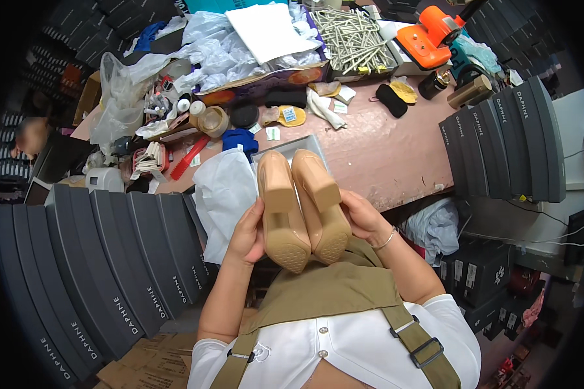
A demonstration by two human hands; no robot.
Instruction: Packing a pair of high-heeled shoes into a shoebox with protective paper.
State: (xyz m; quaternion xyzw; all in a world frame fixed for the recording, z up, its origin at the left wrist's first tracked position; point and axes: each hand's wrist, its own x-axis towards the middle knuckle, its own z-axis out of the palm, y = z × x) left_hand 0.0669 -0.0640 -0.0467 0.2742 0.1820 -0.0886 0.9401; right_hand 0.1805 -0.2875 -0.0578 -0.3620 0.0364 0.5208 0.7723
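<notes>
Together, the left hand and right hand clamp a pair of beige heels soles-up over the lap, just before the pink table; light, stiff and likely smooth-sided, they seem best gripped around the arch.

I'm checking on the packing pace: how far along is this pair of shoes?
Done: stacks of closed dark boxes stand at the left and more at the right. In hand: the left hand and right hand hold a beige pair of heels sole-up, side by side. Left: the pair is not yet wrapped or boxed; white tissue paper lies beside it on the table.
</notes>
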